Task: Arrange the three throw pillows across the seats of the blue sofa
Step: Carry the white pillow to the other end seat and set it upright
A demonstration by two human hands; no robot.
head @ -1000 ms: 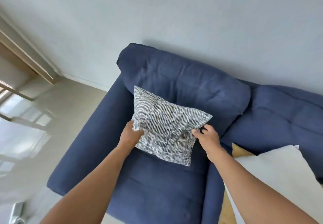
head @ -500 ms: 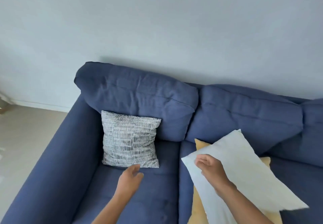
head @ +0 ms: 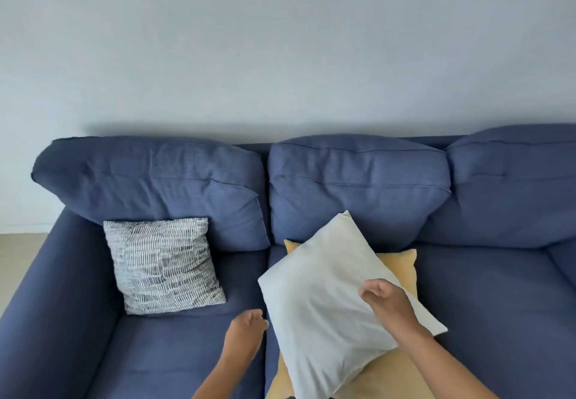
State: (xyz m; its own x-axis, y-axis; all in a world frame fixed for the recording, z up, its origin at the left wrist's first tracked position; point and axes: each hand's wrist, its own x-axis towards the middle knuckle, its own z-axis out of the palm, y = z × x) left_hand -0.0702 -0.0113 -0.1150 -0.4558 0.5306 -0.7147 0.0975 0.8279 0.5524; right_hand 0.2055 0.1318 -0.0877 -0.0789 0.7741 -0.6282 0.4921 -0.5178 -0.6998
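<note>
A grey-and-white patterned pillow [head: 163, 263] leans upright against the back cushion on the left seat of the blue sofa [head: 498, 289]. On the middle seat a white pillow [head: 324, 292] lies tilted on top of a yellow pillow [head: 402, 264], which shows only at its edges. My right hand [head: 388, 303] hovers over the white pillow's right part, fingers curled and apart, holding nothing. My left hand [head: 244, 331] is just left of the white pillow's edge, above the left seat, fingers loosely apart and empty.
The sofa's left armrest [head: 53, 289] borders a strip of beige floor [head: 18, 252]. A plain pale wall [head: 280, 56] stands behind the sofa. The right seat [head: 505, 330] holds nothing.
My hands have let go of the patterned pillow, which stays on the left seat. The view has swung right, and both hands have moved to the white pillow on the middle seat.
</note>
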